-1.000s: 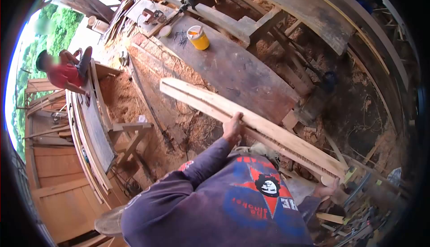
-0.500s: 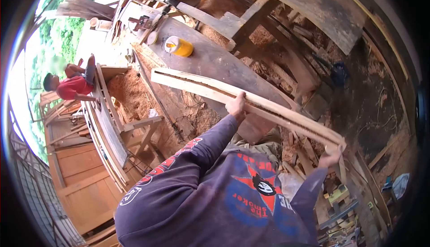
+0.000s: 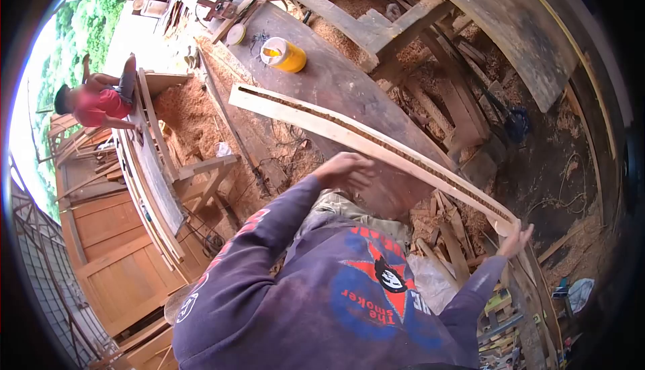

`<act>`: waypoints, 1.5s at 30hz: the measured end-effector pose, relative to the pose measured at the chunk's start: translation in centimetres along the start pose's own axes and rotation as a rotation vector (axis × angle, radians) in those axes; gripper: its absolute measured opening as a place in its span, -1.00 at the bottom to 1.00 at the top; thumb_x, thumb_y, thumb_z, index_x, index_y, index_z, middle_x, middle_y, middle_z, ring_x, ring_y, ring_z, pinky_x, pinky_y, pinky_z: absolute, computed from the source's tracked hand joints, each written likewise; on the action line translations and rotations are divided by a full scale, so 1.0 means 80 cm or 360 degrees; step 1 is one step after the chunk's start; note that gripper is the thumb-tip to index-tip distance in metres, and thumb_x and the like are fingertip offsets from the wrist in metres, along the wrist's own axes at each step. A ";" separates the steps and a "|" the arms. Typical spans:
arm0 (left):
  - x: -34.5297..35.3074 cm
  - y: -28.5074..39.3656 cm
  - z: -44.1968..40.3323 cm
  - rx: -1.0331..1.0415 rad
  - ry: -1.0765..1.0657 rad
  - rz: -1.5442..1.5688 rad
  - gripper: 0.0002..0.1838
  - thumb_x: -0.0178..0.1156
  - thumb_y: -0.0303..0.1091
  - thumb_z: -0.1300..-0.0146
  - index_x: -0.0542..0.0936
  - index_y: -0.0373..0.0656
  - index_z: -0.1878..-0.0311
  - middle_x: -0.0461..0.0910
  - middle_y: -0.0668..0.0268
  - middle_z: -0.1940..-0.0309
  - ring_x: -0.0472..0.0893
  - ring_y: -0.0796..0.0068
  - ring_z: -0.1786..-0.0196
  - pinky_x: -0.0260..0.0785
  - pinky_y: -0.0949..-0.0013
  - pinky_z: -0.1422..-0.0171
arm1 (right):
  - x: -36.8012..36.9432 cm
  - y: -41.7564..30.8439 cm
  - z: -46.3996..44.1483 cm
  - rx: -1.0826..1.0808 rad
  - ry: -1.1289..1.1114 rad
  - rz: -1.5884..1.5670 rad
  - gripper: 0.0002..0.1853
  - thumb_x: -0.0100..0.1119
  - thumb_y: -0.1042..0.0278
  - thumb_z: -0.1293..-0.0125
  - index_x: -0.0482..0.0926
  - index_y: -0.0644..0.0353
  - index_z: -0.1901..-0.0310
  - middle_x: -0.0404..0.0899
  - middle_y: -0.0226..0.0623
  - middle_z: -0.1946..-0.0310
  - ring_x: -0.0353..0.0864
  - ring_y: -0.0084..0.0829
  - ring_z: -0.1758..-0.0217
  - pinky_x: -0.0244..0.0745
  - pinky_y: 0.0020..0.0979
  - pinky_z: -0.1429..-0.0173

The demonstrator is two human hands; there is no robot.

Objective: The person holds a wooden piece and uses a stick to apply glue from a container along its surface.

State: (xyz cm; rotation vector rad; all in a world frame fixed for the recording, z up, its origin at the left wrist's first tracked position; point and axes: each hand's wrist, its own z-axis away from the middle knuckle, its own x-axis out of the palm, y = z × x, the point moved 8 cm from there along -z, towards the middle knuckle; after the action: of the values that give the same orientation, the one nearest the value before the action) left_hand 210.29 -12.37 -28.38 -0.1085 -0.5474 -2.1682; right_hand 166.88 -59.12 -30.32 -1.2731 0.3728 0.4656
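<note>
A long pale wooden beam [image 3: 376, 147] with a dark groove along its upper face stretches diagonally across the middle, over the bench. My right hand [image 3: 516, 239] is at its near right end, with the thumb and fingers around the end. My left hand [image 3: 346, 170] is off the beam, just below its middle, with the fingers apart and slightly bent, holding nothing. Whether the beam's far end rests on the bench cannot be made out.
A worn workbench [image 3: 336, 95] carries a yellow container [image 3: 287, 57] and a round lid [image 3: 236, 34]. A person in a red shirt [image 3: 101, 106] sits at the left by a plank stand. Sawdust [image 3: 181, 125] and cords cover the floor; wood offcuts [image 3: 453, 239] lie at the right.
My left hand has let go of the beam and drawn back toward my body. My right hand stays at the near end. The groove now faces more toward me.
</note>
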 end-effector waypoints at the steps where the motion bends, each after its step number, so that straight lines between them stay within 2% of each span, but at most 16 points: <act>1: -0.042 0.022 0.030 0.0117 0.0124 -0.0260 -0.58 0.38 -0.16 -0.47 0.62 -0.32 -0.16 0.75 0.09 0.09 0.81 0.25 0.14 0.75 0.21 0.10 | 0.011 -0.046 0.022 -0.0014 0.0012 0.0000 -0.15 0.41 0.03 -0.41 0.28 0.26 -0.59 0.45 0.17 -0.38 0.54 -0.10 -0.40 0.46 -0.15 -0.44; 3: -0.142 0.076 0.076 0.0549 0.0574 -0.0720 -0.64 0.40 -0.27 -0.43 0.65 -0.34 -0.12 0.77 0.06 0.14 0.79 0.38 0.25 0.73 0.38 0.22 | 0.053 -0.153 0.063 -0.0490 0.0089 0.0317 -0.27 0.40 0.15 -0.45 0.38 0.25 -0.54 0.44 0.12 -0.41 0.56 -0.13 -0.37 0.50 -0.20 -0.41; 6: -0.310 0.165 0.118 0.0946 0.1164 -0.0523 -0.62 0.32 -0.50 -0.36 0.53 -0.29 -0.21 0.73 0.12 0.21 0.75 0.39 0.25 0.70 0.32 0.17 | 0.188 -0.300 0.180 -0.1101 -0.0198 0.0383 -0.43 0.40 0.32 -0.45 0.50 0.25 -0.43 0.47 -0.03 -0.41 0.58 -0.17 -0.36 0.52 -0.23 -0.41; 8: -0.367 0.240 0.124 0.1390 0.1421 -0.1067 -0.01 0.60 -0.36 -0.14 0.18 -0.46 -0.49 0.47 -0.08 -0.28 0.57 0.20 -0.26 0.56 0.16 -0.30 | 0.304 -0.398 0.295 -0.1521 -0.0412 0.0284 -0.49 0.43 0.43 -0.36 0.59 0.27 -0.33 0.56 -0.07 -0.34 0.58 -0.17 -0.38 0.52 -0.21 -0.43; 9: -0.402 0.264 0.101 0.1562 0.1485 -0.1279 0.10 0.60 -0.36 -0.06 0.11 -0.44 -0.57 0.33 -0.20 -0.42 0.46 0.01 -0.40 0.25 0.03 -0.62 | 0.363 -0.453 0.370 -0.1854 -0.0433 0.0427 -0.46 0.46 0.48 -0.28 0.63 0.25 -0.30 0.59 -0.05 -0.31 0.59 -0.12 -0.37 0.52 -0.20 -0.43; 10: -0.422 0.292 0.080 0.1761 0.1405 -0.1492 0.25 0.69 -0.24 0.04 0.07 -0.44 -0.60 0.32 -0.21 -0.43 0.41 -0.07 -0.45 0.09 0.03 -0.72 | 0.421 -0.493 0.432 -0.2050 -0.0586 0.0351 -0.43 0.49 0.48 -0.23 0.64 0.20 -0.31 0.58 -0.05 -0.33 0.58 -0.06 -0.39 0.51 -0.15 -0.45; 13: -0.423 0.329 0.031 0.1698 0.0770 -0.1111 0.36 0.80 -0.12 0.18 0.09 -0.36 -0.58 0.49 -0.12 -0.35 0.51 0.04 -0.42 0.30 0.14 -0.62 | 0.582 -0.565 0.579 -0.2635 -0.0975 0.0345 -0.44 0.54 0.35 -0.17 0.67 0.15 -0.24 0.52 -0.08 -0.36 0.51 -0.10 -0.42 0.42 -0.13 -0.51; 15: -0.401 0.349 0.034 0.1965 0.0617 -0.0948 0.29 0.81 -0.17 0.21 0.18 -0.34 -0.53 0.55 -0.09 -0.28 0.54 0.05 -0.40 0.39 0.15 -0.54 | 0.678 -0.564 0.636 -0.3114 -0.0776 0.0979 -0.61 0.27 0.25 -0.34 0.68 0.23 -0.14 0.62 -0.10 -0.23 0.54 -0.15 -0.39 0.42 -0.16 -0.50; 17: -0.392 0.354 0.030 0.2073 0.0690 -0.1085 0.19 0.76 -0.21 0.09 0.18 -0.34 -0.51 0.52 -0.06 -0.31 0.59 0.14 -0.34 0.45 0.15 -0.48 | 0.757 -0.530 0.632 -0.2712 -0.1116 0.1810 -0.68 0.24 0.30 -0.33 0.64 0.27 -0.05 0.63 -0.11 -0.07 0.62 -0.17 -0.19 0.44 -0.17 -0.41; 21: -0.385 0.359 0.019 0.2331 0.0733 -0.1169 0.11 0.72 -0.18 0.08 0.27 -0.24 -0.49 0.43 -0.09 -0.36 0.50 -0.08 -0.41 0.39 0.07 -0.52 | 0.788 -0.505 0.606 -0.2514 -0.1270 0.2285 -0.80 0.16 0.34 -0.32 0.62 0.19 0.08 0.59 -0.21 0.12 0.59 -0.27 -0.01 0.49 -0.24 -0.20; 24: -0.389 0.362 0.015 0.2348 0.0638 -0.1196 0.13 0.70 -0.21 0.13 0.26 -0.23 -0.50 0.41 -0.09 -0.37 0.43 -0.13 -0.44 0.33 0.01 -0.56 | 0.774 -0.533 0.611 -0.2943 -0.0873 0.1933 -0.86 0.15 0.36 -0.35 0.58 0.18 0.14 0.60 -0.21 0.22 0.69 -0.26 0.11 0.64 -0.26 0.08; 28: -0.383 0.367 0.005 0.2295 0.0369 -0.1336 0.15 0.67 -0.23 0.19 0.26 -0.21 -0.52 0.41 -0.09 -0.37 0.38 -0.17 -0.47 0.26 -0.05 -0.58 | 0.772 -0.514 0.578 -0.2342 -0.1130 0.1768 -0.90 0.11 0.38 -0.40 0.57 0.18 0.15 0.62 -0.15 0.26 0.76 -0.19 0.22 0.70 -0.19 0.20; 37: -0.285 0.395 0.025 0.2155 0.0238 -0.2140 0.03 0.60 -0.25 0.25 0.41 -0.19 -0.42 0.52 -0.06 -0.27 0.44 -0.14 -0.39 0.21 -0.07 -0.56 | 0.731 -0.521 0.559 -0.2040 -0.0879 0.1661 -0.84 0.09 0.34 -0.38 0.64 0.13 0.32 0.73 -0.19 0.43 0.80 -0.19 0.38 0.70 -0.16 0.27; 41: -0.230 0.393 0.069 0.2146 -0.0007 -0.2416 -0.08 0.56 -0.26 0.17 0.43 -0.18 -0.36 0.53 0.00 -0.25 0.45 -0.10 -0.40 0.06 -0.23 -0.67 | 0.673 -0.501 0.522 -0.1274 -0.1346 0.1288 -0.78 0.21 0.26 -0.18 0.76 0.20 0.36 0.75 0.05 0.39 0.81 0.03 0.31 0.69 -0.01 0.15; 42: -0.221 0.385 0.073 0.2278 -0.0065 -0.2470 -0.08 0.58 -0.23 0.15 0.43 -0.20 -0.36 0.51 -0.01 -0.26 0.45 -0.11 -0.41 0.05 -0.25 -0.67 | 0.658 -0.479 0.515 -0.1345 -0.1321 0.1027 -0.77 0.22 0.28 -0.34 0.77 0.24 0.20 0.79 -0.09 0.40 0.79 -0.03 0.34 0.63 -0.06 0.17; 45: -0.189 0.358 0.110 0.2515 -0.0284 -0.2523 0.01 0.62 -0.12 0.11 0.38 -0.28 -0.42 0.44 -0.09 -0.34 0.40 -0.19 -0.45 0.04 -0.26 -0.69 | 0.594 -0.437 0.514 -0.0612 -0.1597 0.0682 -0.72 0.23 0.20 -0.44 0.77 0.26 0.23 0.81 -0.18 0.38 0.78 -0.33 0.28 0.59 -0.25 0.14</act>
State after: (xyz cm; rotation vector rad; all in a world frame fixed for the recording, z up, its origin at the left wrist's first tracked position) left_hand 240.94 -12.45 -14.62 1.3849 -2.9213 -2.1172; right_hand 226.15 -21.16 -15.45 -1.1559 -0.3250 1.5081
